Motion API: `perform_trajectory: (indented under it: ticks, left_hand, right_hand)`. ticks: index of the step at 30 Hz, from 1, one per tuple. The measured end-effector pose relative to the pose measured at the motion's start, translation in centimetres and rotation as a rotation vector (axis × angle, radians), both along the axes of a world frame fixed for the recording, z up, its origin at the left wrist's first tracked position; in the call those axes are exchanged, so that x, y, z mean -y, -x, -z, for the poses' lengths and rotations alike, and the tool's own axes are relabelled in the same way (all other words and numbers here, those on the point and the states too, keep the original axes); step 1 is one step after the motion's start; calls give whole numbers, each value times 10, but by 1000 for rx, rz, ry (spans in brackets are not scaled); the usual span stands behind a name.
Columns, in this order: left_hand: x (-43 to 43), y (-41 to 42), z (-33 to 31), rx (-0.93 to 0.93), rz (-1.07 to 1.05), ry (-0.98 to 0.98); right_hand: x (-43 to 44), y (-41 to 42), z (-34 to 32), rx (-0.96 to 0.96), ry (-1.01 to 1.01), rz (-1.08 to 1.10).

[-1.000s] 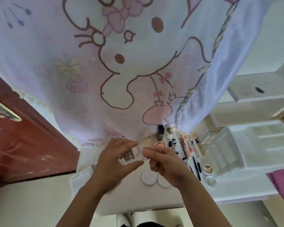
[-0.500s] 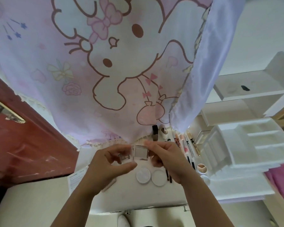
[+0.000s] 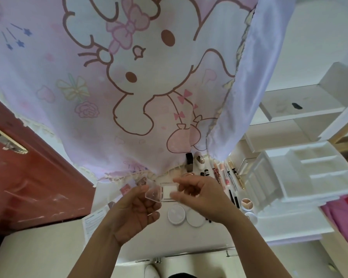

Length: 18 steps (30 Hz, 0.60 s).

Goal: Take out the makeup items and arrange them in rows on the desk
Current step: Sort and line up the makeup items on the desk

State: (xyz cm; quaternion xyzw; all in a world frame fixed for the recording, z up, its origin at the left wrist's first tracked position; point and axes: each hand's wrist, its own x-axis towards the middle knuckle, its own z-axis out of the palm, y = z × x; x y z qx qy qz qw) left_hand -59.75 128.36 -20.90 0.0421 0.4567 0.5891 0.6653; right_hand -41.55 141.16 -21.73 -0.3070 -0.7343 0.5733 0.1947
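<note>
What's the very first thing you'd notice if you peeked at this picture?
The huge pink cartoon curtain fills the top and hangs down over the back of the desk. Below it, in the middle, the left hand and right hand hold a small clear makeup case with its lid open. To the right stands a white organizer, with makeup sticks lined up beside it.

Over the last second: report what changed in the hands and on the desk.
The small clear case has been opened: its clear lid swung out towards the left hand, which holds it, while the right hand pinches the white pan side. Both keep their grip above the desk. The round white compacts and white organiser stayed put.
</note>
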Motion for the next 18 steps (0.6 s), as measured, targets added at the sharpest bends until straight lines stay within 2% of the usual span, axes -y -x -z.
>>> perform_trajectory:
  ticks: [3,6,11,18]
  left_hand:
    - [7,6,8,-12,2,48]
    - [8,13,17,-46,14,119]
    - [3,12,41,-241,-31,232]
    - [-14,19,72,-525,-38,247]
  right_hand:
    - [9,-1,11,111,-106,-90]
    - [15,2,21,162,-239,-60]
    - [31,4,58,248,-339,63]
    - [39,24,100,308,-408,323]
